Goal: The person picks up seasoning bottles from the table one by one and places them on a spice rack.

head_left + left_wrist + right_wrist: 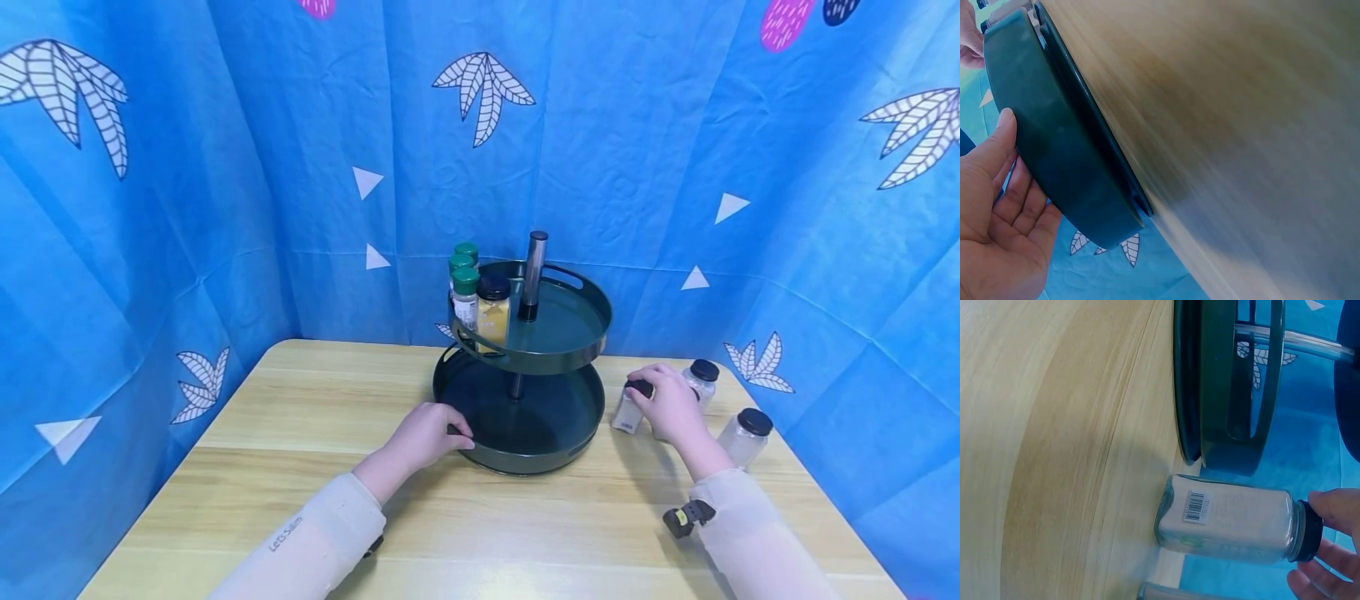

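Observation:
A dark green two-tier round rack with a metal post stands on the table. My left hand grips the front left rim of its lower tray, and the left wrist view shows the thumb and fingers of that hand at the tray's edge. To the right of the rack, my right hand pinches the black lid of a square glass spice jar. Pale contents fill this jar, which bears a small barcode label. It is slightly tilted, its base close over the tabletop beside the lower tray.
Two more black-lidded jars stand near the table's right edge. The upper tray holds several green-capped bottles and a black-lidded jar with yellow contents. Blue patterned curtains surround the wooden table.

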### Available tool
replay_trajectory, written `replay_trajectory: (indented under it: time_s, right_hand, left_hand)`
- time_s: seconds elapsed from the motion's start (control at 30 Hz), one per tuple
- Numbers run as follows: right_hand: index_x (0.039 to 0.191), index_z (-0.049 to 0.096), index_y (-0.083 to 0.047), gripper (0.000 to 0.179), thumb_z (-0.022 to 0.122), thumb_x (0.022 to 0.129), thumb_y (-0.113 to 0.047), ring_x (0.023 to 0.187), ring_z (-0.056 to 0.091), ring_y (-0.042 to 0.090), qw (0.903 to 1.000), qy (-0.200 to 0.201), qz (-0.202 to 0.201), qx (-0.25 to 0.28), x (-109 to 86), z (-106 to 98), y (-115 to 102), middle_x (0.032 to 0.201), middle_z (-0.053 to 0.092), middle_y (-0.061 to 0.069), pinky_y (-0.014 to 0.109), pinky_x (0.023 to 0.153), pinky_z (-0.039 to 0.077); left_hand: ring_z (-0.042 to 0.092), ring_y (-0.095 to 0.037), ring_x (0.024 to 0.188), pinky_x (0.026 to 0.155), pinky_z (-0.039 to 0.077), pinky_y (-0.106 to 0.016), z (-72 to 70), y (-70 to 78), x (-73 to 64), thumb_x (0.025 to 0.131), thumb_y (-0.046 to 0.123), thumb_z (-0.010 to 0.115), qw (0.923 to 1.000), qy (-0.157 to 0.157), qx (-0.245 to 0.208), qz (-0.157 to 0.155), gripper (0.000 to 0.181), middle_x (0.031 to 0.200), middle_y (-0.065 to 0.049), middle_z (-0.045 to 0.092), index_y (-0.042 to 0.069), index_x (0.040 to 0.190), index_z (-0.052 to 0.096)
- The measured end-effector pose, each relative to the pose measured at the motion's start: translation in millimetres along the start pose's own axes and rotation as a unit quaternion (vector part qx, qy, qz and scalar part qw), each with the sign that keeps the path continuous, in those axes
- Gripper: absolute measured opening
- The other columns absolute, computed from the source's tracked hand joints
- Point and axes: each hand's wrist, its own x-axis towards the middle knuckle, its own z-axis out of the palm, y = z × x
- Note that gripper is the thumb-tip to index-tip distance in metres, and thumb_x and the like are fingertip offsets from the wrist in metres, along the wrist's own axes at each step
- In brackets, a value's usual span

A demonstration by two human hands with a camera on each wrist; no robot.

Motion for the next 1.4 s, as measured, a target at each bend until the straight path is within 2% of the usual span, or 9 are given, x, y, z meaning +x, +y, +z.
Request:
replay_trajectory:
  time_s: [0.67,1.0,1.4]
  right_hand:
    - [0.109,0.071,0.005,0.028,0.077,0.084,-0.005,0.103,0.064,0.047,0.9985,0.014,-0.025,-0.047,3.0,5.3,-1.3,0.111,0.067,0.028,0.059,0.088,0.051]
    - [0.106,0.074,0.004,0.023,0.076,0.084,-0.005,0.100,0.065,0.046,0.9983,0.000,-0.024,-0.054,1.3,4.4,-2.1,0.108,0.069,0.027,0.059,0.087,0.052]
    - [0.110,0.073,0.006,0.028,0.076,0.086,-0.008,0.103,0.065,0.046,0.9979,-0.018,-0.012,-0.061,-3.6,-0.4,-3.5,0.112,0.068,0.027,0.058,0.087,0.053]
  left_hand:
    - [0.068,-0.015,0.088,0.083,0.055,-0.035,0.2,-0.9,-0.6,0.082,0.023,0.084,1.0000,0.003,-0.003,0.003,0.006,0.083,0.010,0.073,0.020,0.081,0.078]
    - [0.068,-0.014,0.085,0.081,0.055,-0.034,1.8,-2.0,-1.5,0.082,0.023,0.084,0.9998,0.013,-0.001,0.014,0.007,0.081,0.010,0.072,0.020,0.080,0.078]
    - [0.067,-0.015,0.086,0.082,0.055,-0.035,1.9,-0.8,-1.4,0.082,0.023,0.084,0.9999,0.012,0.001,0.006,0.007,0.081,0.010,0.072,0.020,0.080,0.078]
